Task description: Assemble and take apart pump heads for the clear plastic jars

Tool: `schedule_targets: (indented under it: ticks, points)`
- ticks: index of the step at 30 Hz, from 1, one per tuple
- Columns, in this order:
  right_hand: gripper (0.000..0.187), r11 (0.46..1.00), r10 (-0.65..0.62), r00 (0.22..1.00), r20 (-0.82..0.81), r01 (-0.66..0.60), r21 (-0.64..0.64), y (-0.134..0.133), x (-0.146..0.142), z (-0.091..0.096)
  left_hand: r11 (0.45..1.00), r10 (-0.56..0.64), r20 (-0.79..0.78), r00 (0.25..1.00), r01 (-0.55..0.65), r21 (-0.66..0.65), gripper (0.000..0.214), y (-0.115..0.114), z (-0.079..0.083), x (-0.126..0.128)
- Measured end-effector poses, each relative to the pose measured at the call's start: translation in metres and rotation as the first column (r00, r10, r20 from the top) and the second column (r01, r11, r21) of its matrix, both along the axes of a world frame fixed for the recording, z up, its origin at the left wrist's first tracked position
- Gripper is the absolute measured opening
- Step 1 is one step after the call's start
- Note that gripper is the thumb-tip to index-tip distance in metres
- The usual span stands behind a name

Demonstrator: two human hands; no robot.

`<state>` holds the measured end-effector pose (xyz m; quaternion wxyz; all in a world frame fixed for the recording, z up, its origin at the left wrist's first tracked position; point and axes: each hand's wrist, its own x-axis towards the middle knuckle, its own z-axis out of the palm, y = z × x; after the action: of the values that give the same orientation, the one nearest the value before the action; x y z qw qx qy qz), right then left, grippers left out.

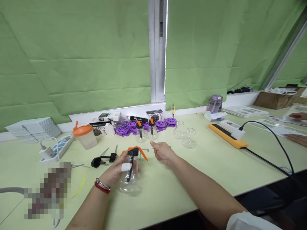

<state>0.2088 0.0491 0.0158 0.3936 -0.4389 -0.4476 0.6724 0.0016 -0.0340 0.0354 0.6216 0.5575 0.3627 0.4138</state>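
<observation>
The left hand's (122, 164) grip is wrapped around the clear bottle (129, 189), near the table (165, 195) edge; the right hand's (163, 151) grip is pinched on a thin metal rod (146, 148). Whether the rod meets the black collar (133, 152) is hard to tell. Pushing sideways could twist the smooth bottle loose, and a bump against the orange lever (144, 154) could knock the rod askew.

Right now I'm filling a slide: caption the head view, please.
Left hand holds a clear bottle with a black-and-orange top; right hand grips a thin rod.
</observation>
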Motion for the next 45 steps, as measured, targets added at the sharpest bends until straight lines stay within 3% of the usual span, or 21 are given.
schedule_targets:
  ticks: [4, 11, 17, 20, 24, 29, 33, 36, 39, 42, 45]
  points:
    - [0.050, 0.999, -0.028, 0.999, -0.047, 0.030, 0.043, -0.002, -0.009, -0.004, 0.988, 0.152, 0.061, 0.987, -0.149, -0.051, 0.053, 0.001, -0.002, 0.009]
    - [0.044, 0.955, -0.058, 0.992, -0.111, 0.087, 0.282, -0.002, -0.013, -0.007, 0.967, 0.236, 0.135, 0.962, -0.218, -0.135, 0.035, 0.008, -0.005, 0.009]
    - [0.040, 0.993, -0.015, 1.000, 0.001, 0.015, 0.117, 0.002, -0.010, -0.013, 0.959, 0.260, 0.176, 0.949, -0.232, -0.164, 0.029, 0.012, -0.008, 0.007]
    - [0.033, 0.992, 0.000, 0.999, -0.033, 0.004, 0.125, 0.003, -0.008, -0.013, 0.957, 0.269, 0.194, 0.943, -0.239, -0.164, 0.027, 0.012, -0.008, 0.008]
    - [0.036, 0.999, 0.042, 0.998, -0.053, -0.042, 0.012, 0.006, -0.007, -0.014, 0.962, 0.247, 0.196, 0.949, -0.216, -0.170, 0.026, 0.012, -0.009, 0.008]
    - [0.019, 0.998, 0.035, 0.995, -0.090, -0.029, 0.064, 0.010, -0.003, -0.015, 0.965, 0.234, 0.190, 0.953, -0.205, -0.161, 0.025, 0.013, -0.013, 0.007]
    - [0.025, 0.999, 0.043, 0.997, -0.063, -0.042, 0.012, 0.012, -0.001, -0.015, 0.967, 0.230, 0.191, 0.954, -0.202, -0.155, 0.025, 0.014, -0.015, 0.006]
    - [0.022, 0.999, 0.012, 0.999, -0.040, -0.010, 0.051, 0.014, 0.000, -0.015, 0.963, 0.241, 0.191, 0.951, -0.211, -0.165, 0.026, 0.014, -0.016, 0.006]
    - [0.017, 0.998, 0.061, 0.994, -0.096, -0.058, 0.030, 0.015, 0.000, -0.016, 0.962, 0.246, 0.200, 0.948, -0.215, -0.166, 0.026, 0.014, -0.015, 0.006]
    - [0.026, 0.995, 0.093, 0.994, -0.060, -0.094, -0.021, 0.014, -0.001, -0.017, 0.960, 0.250, 0.194, 0.948, -0.218, -0.174, 0.026, 0.015, -0.014, 0.006]
    - [0.020, 0.996, 0.089, 0.992, -0.092, -0.087, 0.030, 0.014, -0.001, -0.018, 0.957, 0.255, 0.188, 0.948, -0.220, -0.187, 0.026, 0.016, -0.013, 0.006]
